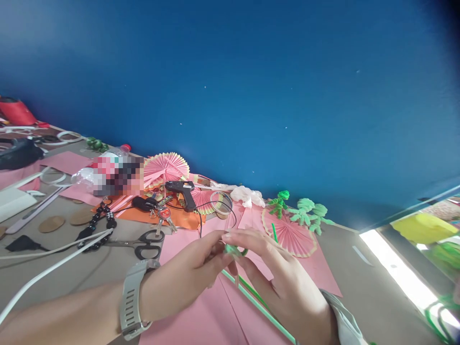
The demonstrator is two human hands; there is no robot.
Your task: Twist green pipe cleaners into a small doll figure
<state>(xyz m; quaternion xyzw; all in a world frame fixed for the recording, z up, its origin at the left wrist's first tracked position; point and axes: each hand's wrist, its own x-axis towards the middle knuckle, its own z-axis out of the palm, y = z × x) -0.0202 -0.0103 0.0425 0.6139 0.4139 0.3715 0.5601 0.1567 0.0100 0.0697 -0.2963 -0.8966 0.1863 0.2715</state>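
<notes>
At this point you had both hands close together over the pink paper [201, 316] on the bench [352, 287], with a small green piece [233, 250] between the fingertips. Your left hand [190, 270] was nearly closed, thumb and fingers pinching the piece; your right hand [278, 275] arched over it, fingers bent and loosely spread, and whether it gripped or only steadied could not be told. The piece looked fuzzy and showed a curled loop on its right side, so I judged its shaping begun but incomplete; blur hid the detail. Beneath your hands a pale green stem [266, 313] and a bright green stem [253, 292] lay straight on the paper, apparently unworked. Against the blue wall [251, 72], a bright green bundle [279, 204] and a pale green cluster [302, 212] were already formed into lobed shapes, which I read as done. The glue gun [185, 192] and scissors [134, 243] lay apart from your hands, neither in use; how many pieces were left could not be determined
</notes>
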